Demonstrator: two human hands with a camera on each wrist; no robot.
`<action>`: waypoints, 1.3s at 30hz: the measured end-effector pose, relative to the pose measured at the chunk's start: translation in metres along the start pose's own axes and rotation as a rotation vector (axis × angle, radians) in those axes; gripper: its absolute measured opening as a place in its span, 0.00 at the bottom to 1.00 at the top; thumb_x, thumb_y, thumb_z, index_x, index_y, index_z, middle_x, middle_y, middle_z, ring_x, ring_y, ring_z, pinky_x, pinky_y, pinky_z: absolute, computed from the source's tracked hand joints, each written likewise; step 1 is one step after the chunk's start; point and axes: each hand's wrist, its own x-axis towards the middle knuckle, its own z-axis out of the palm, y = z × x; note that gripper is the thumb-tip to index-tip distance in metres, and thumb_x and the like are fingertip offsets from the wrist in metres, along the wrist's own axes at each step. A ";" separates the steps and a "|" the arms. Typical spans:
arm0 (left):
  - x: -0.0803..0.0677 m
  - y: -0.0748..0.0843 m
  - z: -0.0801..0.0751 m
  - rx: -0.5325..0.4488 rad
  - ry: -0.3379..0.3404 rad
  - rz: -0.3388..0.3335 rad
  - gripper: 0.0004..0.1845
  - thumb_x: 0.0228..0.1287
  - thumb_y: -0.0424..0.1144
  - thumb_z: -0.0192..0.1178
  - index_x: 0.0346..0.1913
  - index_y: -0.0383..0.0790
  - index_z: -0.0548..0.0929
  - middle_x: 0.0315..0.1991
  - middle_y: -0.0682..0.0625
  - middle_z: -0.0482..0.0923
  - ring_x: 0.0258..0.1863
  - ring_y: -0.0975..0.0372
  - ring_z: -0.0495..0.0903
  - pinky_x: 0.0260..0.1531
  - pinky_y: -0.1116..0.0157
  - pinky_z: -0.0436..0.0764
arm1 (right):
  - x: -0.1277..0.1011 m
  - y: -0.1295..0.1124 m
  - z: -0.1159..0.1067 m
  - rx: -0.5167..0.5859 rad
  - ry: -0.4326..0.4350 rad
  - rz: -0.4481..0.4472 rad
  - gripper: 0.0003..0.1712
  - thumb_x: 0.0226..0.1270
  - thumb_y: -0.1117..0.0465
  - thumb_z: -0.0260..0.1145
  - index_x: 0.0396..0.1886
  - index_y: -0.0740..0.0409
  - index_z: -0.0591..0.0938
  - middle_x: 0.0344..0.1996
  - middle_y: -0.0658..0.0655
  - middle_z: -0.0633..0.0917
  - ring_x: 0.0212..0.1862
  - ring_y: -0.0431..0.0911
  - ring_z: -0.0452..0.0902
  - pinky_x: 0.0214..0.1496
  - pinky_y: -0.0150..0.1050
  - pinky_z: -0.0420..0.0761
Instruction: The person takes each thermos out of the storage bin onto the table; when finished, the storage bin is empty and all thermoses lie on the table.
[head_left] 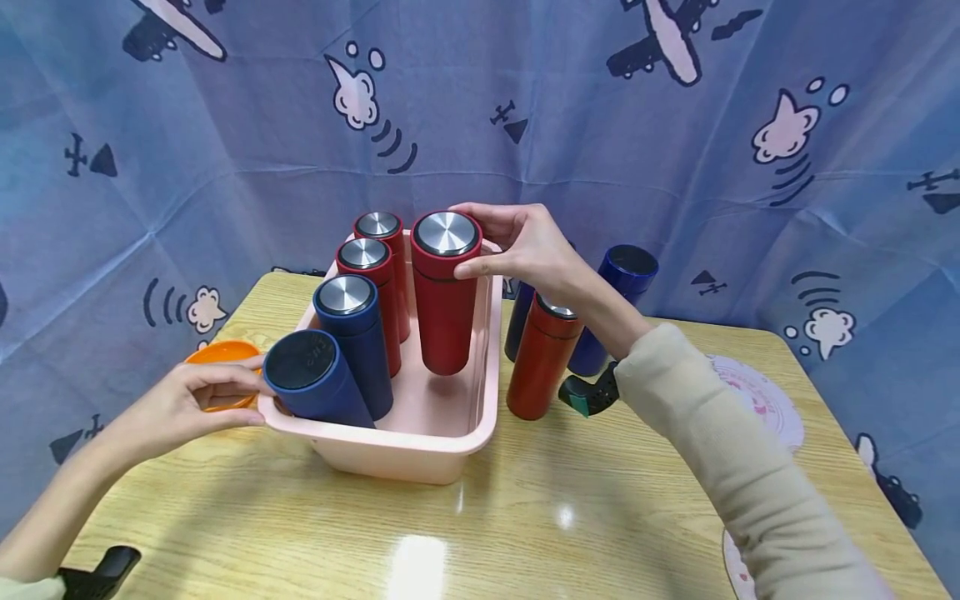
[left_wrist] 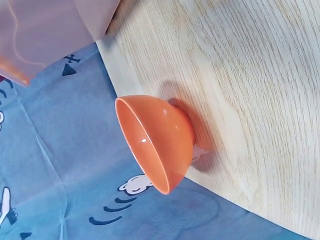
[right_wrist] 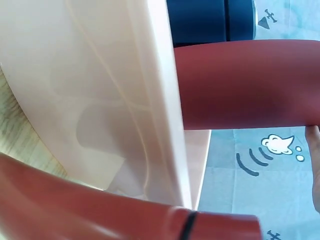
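My right hand (head_left: 528,242) holds a red thermos (head_left: 446,317) near its silver-topped lid, fingers behind and thumb in front. The thermos is upright over the inside of a pale pink plastic tub (head_left: 405,440); in the right wrist view its red body (right_wrist: 245,85) shows beyond the tub wall (right_wrist: 100,75). At the tub's near left corner, my left hand (head_left: 191,408) pinches the rim beside a tilted blue thermos (head_left: 330,383) with a dark lid. Another blue thermos (head_left: 356,333) and two red thermoses (head_left: 382,283) stand in the tub along its left side.
Right of the tub, a red thermos (head_left: 536,367) stands on the wooden table (head_left: 360,533) with two blue thermoses (head_left: 626,275) behind it. An orange bowl (left_wrist: 165,135) stands left of the tub. A round pale mat (head_left: 765,400) lies at the right; a patterned curtain (head_left: 465,100) hangs behind.
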 end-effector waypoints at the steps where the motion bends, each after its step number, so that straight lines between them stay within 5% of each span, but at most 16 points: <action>1: 0.000 0.000 0.000 -0.004 0.002 0.004 0.21 0.47 0.13 0.65 0.45 0.32 0.84 0.50 0.58 0.81 0.62 0.73 0.68 0.50 0.76 0.77 | -0.001 -0.002 -0.001 0.005 -0.001 -0.005 0.35 0.49 0.71 0.76 0.60 0.61 0.77 0.50 0.58 0.84 0.54 0.47 0.80 0.62 0.40 0.75; 8: 0.000 -0.001 0.001 -0.021 0.010 0.000 0.21 0.46 0.12 0.64 0.45 0.32 0.84 0.51 0.57 0.80 0.61 0.73 0.70 0.49 0.75 0.78 | -0.005 -0.018 -0.008 0.029 0.027 -0.010 0.36 0.48 0.73 0.76 0.60 0.61 0.77 0.50 0.59 0.84 0.55 0.47 0.80 0.61 0.41 0.76; 16: -0.001 -0.002 0.002 -0.014 0.013 -0.003 0.21 0.46 0.12 0.64 0.44 0.32 0.84 0.52 0.58 0.80 0.62 0.73 0.69 0.49 0.75 0.77 | -0.011 -0.047 -0.018 0.189 0.068 -0.049 0.32 0.48 0.79 0.70 0.58 0.69 0.77 0.44 0.59 0.86 0.50 0.49 0.82 0.55 0.40 0.80; 29: -0.001 -0.002 -0.001 -0.018 -0.003 0.024 0.22 0.46 0.12 0.64 0.45 0.31 0.84 0.53 0.57 0.79 0.62 0.72 0.69 0.50 0.75 0.77 | -0.042 -0.090 -0.034 0.220 0.109 -0.121 0.30 0.51 0.81 0.69 0.57 0.69 0.78 0.43 0.61 0.86 0.49 0.51 0.82 0.57 0.39 0.79; 39: 0.001 -0.003 -0.002 0.037 -0.006 0.036 0.23 0.44 0.11 0.65 0.44 0.33 0.85 0.50 0.57 0.80 0.61 0.73 0.70 0.49 0.77 0.77 | -0.075 -0.111 -0.051 0.192 0.150 -0.155 0.30 0.54 0.87 0.58 0.59 0.71 0.76 0.45 0.66 0.85 0.49 0.54 0.81 0.58 0.39 0.78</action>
